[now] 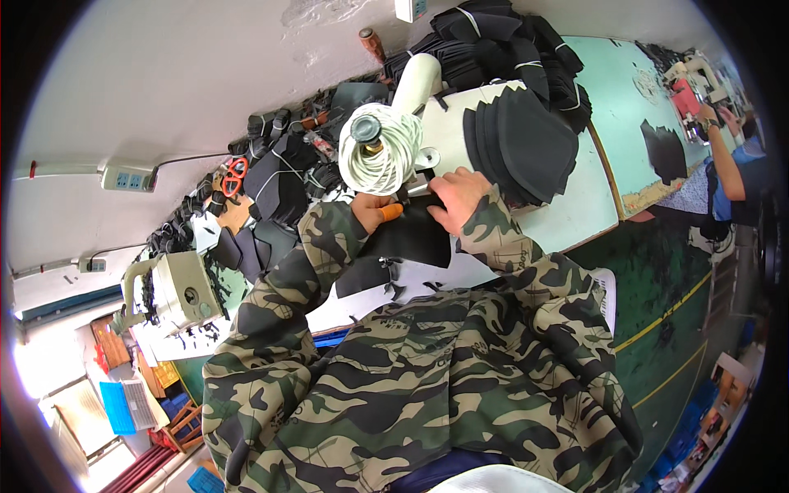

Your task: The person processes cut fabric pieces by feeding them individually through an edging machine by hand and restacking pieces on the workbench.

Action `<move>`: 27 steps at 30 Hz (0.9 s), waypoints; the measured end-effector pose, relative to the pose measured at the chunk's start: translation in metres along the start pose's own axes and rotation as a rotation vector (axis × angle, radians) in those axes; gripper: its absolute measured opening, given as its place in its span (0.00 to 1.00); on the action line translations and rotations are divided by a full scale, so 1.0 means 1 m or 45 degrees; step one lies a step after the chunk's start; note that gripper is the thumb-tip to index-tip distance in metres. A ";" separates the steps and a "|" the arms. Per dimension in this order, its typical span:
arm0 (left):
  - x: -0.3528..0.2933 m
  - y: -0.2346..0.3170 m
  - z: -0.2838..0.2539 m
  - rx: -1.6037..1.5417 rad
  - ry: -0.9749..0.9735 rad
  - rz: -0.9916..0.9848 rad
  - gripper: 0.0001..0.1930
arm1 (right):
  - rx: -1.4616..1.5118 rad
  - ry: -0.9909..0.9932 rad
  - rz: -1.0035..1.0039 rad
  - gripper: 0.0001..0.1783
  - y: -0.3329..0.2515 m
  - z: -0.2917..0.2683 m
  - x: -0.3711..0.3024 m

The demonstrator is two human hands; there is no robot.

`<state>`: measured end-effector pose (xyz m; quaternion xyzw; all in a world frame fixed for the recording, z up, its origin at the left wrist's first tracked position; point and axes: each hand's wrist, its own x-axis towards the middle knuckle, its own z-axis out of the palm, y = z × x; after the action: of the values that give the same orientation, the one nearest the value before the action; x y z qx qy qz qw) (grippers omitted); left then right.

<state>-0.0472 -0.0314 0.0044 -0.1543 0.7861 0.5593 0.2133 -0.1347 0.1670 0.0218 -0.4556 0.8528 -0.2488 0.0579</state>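
Observation:
A dark, flat piece of sheet material lies under the machine head in front of me. My left hand pinches its left side, an orange cover on one digit and its other fingers partly hidden. On the other side, my right hand is closed on the far right edge, thumb toward me and fingers bent over. Between the hands is a small metal part of the machine. A coil of white cord hangs around the machine head and hides much of it. Another dark piece lies on the white tabletop nearer me.
Fanned dark cut pieces lie to the right, with tied bundles behind. Orange-handled scissors and more bundles are at left. Another machine stands further left. At far right a co-worker's arm reaches to a machine.

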 end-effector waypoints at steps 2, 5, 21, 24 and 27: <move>-0.001 0.007 -0.003 -0.188 -0.089 -0.168 0.11 | 0.029 -0.098 0.053 0.11 -0.001 -0.002 -0.006; 0.002 0.018 -0.008 -0.297 -0.139 -0.223 0.13 | 0.321 0.005 0.152 0.08 -0.001 -0.011 -0.027; -0.049 -0.052 0.009 1.473 -0.066 -0.523 0.25 | -0.097 0.799 0.198 0.10 0.029 -0.125 -0.051; -0.045 -0.053 0.005 1.191 -0.143 -0.480 0.24 | 0.003 0.595 0.153 0.09 0.040 -0.093 -0.054; -0.056 -0.061 0.011 1.030 -0.157 -0.436 0.21 | 0.597 0.293 0.266 0.11 0.000 -0.064 -0.054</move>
<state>0.0325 -0.0411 -0.0200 -0.1526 0.8907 0.1713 0.3925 -0.1247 0.2340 0.0700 -0.3083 0.8152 -0.4820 0.0899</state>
